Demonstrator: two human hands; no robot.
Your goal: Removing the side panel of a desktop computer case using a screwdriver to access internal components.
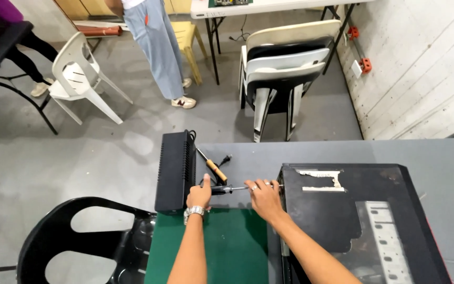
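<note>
Low in the middle of the frame, the left hand point(199, 194) is closed around the dark handle of a slim screwdriver point(226, 189) with a bright metal shaft, held level and pointing right. The right hand point(263, 198), rings on its fingers, pinches the shaft near its tip, right against the upper left corner of the large black metal computer case point(363, 221) that fills the lower right of the frame. Whether the tip sits in a screw cannot be told; the fingers hide it.

The likeliest trouble, as I judge it, is the tip slipping off: the shaft is long and thin, pushed sideways from the far end, so a small tilt could send it skating across the case edge or into the steadying fingers. A loosened screw (tiny, if there is one) could also drop off the grey table point(437, 158) edge to the floor, since the case corner lies near the green mat point(232, 247) and the table's left side.

Just above the hands lies a wooden-handled soldering iron point(214, 167) with its cord, beside a black ribbed rectangular box point(174, 171) standing on edge; a sweeping elbow could knock either one off. A glossy black plastic chair point(80, 236) sits at lower left.
</note>
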